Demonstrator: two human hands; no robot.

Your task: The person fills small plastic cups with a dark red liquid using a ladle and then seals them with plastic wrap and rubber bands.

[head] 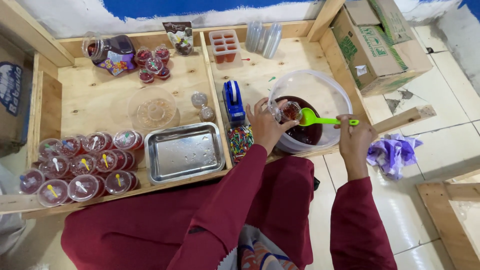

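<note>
Cup (291,111) at frame centre: small, clear, thin plastic, which we judge light, crushable and slippery when wet. Our left hand (266,126) pinches its sides over the bowl (337,95); our right hand (356,136) grips the green spoon (320,120) by its handle.

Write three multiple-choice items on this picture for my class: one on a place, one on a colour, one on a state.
1. Where is the small clear cup?
A. on the metal tray
B. over the big clear bowl
C. on the floor

2. What colour is the spoon?
A. green
B. red
C. white

3. How is the metal tray?
A. stacked with cups
B. covered by a lid
C. holding no cups

Answers: 1 B, the left hand holds it there; 2 A, bright green in the right hand; 3 C, only bare metal shows.
</note>
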